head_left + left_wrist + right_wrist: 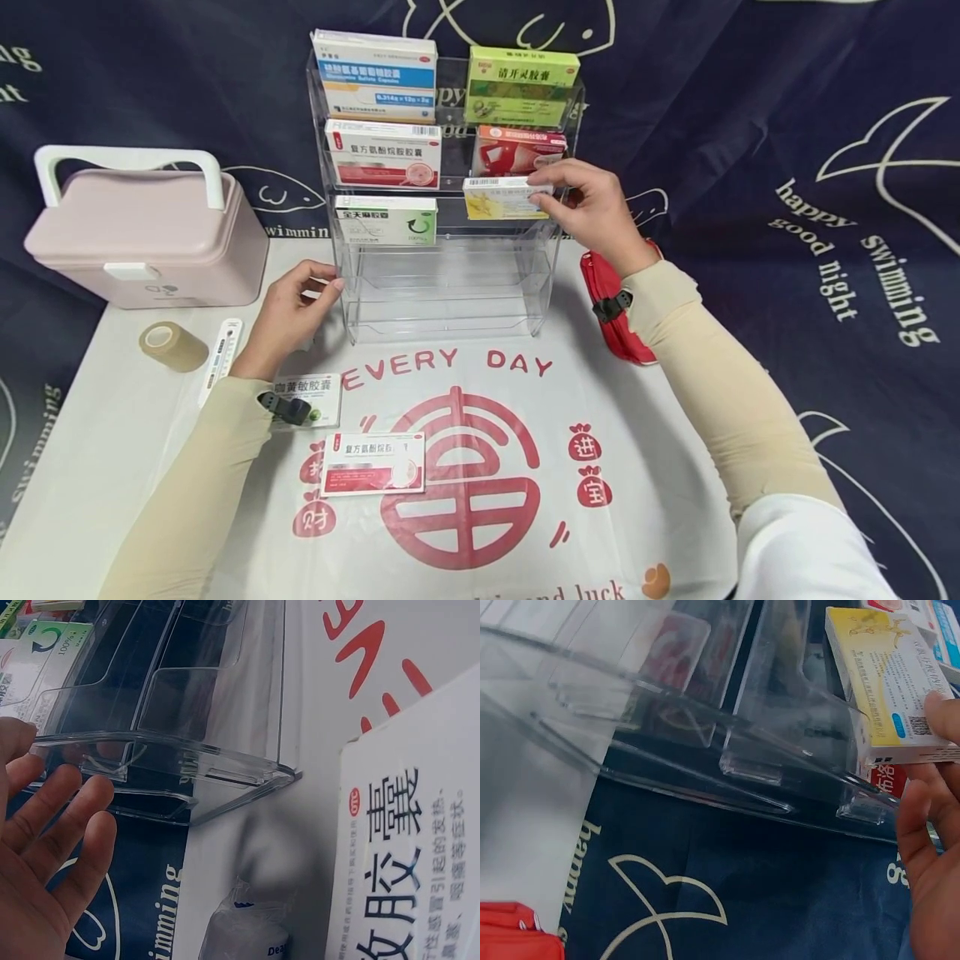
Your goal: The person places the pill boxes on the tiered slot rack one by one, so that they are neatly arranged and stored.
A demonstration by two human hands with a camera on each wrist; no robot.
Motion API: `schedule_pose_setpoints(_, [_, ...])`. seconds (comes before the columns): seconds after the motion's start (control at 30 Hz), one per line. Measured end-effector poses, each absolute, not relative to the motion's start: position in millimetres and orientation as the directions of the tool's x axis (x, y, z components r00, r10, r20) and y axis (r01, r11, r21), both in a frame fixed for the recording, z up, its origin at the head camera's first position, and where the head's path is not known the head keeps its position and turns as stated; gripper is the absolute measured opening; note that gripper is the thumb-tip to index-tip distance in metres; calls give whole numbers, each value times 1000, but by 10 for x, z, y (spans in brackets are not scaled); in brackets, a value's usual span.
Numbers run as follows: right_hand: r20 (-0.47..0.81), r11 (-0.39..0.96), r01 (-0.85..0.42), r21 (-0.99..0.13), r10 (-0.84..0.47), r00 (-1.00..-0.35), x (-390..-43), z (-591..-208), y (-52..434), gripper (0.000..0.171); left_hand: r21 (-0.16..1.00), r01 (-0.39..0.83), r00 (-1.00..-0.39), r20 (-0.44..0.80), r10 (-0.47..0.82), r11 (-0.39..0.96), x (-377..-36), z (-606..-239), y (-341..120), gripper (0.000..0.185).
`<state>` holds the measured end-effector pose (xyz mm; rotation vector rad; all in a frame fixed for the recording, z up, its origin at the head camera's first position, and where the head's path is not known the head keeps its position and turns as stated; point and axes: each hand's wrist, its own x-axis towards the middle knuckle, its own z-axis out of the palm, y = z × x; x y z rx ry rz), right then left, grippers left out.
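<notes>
A white cloth printed in red covers the worktop, over a dark blue sheet with white lettering. At its far edge stands a clear rack of stepped tiers. To the rack's left sits a pink case with a white handle.

The rack's upper tiers hold boxes: a blue-and-white box and a green box at the top, a red-and-white box and an orange box below them, and a green-and-white box on the third tier's left. The lower tiers hold no boxes.

The right hand grasps a yellow box by its right end, fingers and thumb curled round it, at the right slot of the third tier, just under the orange box. The left hand rests with relaxed, released fingers against the rack's left wall, holding nothing.

Near the left forearm lie two more boxes on the cloth, one white-and-green, one red-and-white. A red pouch lies under the right wrist. A roll of tape and a thermometer lie in front of the case.
</notes>
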<state>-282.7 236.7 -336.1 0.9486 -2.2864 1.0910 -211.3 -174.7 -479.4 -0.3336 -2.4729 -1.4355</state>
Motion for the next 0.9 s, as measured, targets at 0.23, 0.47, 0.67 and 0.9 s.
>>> schedule_pose_setpoints(0.23, [642,500,-794,-345,-491,-588,-2987,-3485,2459,21,814,321,-941,334,62,485,-2110,-4792,-1747,25])
schedule_pose_setpoints(0.47, [576,602,-753,-266,-527,-625,-2960,-3476,2464,18,816,317,-942,328,65,483,-2104,-4782,-1745,26])
schedule_pose_setpoints(0.67, [502,683,-714,-156,-568,-653,-2918,-3428,2440,18,813,317,-942,328,66,489,-2100,-4782,-1743,27])
schedule_pose_setpoints(0.9, [467,712,-697,-90,-587,-661,-2872,-3408,2428,17,810,316,-943,327,66,495,-2102,-4782,-1741,29])
